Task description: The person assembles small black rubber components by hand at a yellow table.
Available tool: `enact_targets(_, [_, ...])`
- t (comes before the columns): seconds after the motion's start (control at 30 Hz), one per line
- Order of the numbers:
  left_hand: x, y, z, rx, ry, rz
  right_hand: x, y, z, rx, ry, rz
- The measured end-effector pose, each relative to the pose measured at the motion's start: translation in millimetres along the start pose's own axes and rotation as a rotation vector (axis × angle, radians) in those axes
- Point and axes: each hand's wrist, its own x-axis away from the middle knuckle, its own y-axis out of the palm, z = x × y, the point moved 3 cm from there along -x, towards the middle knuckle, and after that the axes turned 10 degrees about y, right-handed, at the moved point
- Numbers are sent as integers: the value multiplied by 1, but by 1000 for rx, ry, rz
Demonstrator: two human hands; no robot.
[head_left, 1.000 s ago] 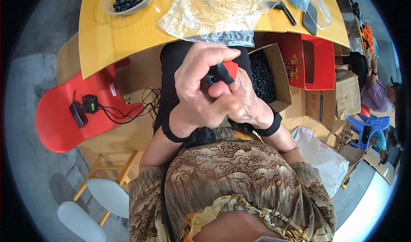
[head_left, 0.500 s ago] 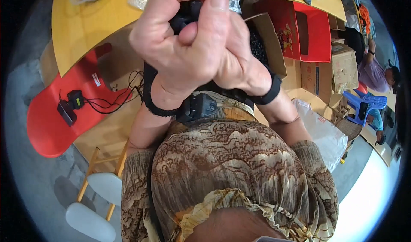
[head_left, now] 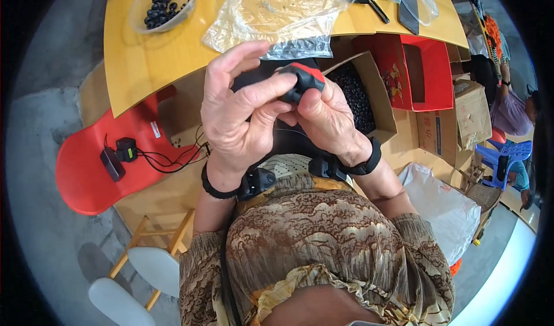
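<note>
Between my two hands is a small, rounded black-and-red part (head_left: 304, 82), its red side turned away to the upper right. My right hand (head_left: 332, 118) grips it from the right with bent fingers, its thumb along the near side. My left hand (head_left: 239, 109) pinches its left side with index finger and thumb, the other fingers raised. The part's exact kind cannot be made out, since fingers cover much of it. Beyond the hands, a clear plastic bag (head_left: 254, 23) lies on the yellow table (head_left: 133, 78).
A clear bowl (head_left: 136, 15) of black round pieces stands far left. An open carton (head_left: 381, 109) of small black pieces and a red box (head_left: 434, 72) are to the right. On a red chair (head_left: 81, 170) lie black devices with cables. A person (head_left: 508, 109) sits far right.
Both hands have lowered toward me and moved slightly apart from their tight clasp. The black-and-red part now shows between them; my left fingers have partly opened out.
</note>
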Motion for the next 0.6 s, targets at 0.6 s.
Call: enact_targets(0.6, [15, 9, 3, 176, -142, 119, 11, 7, -19, 417, -335, 285])
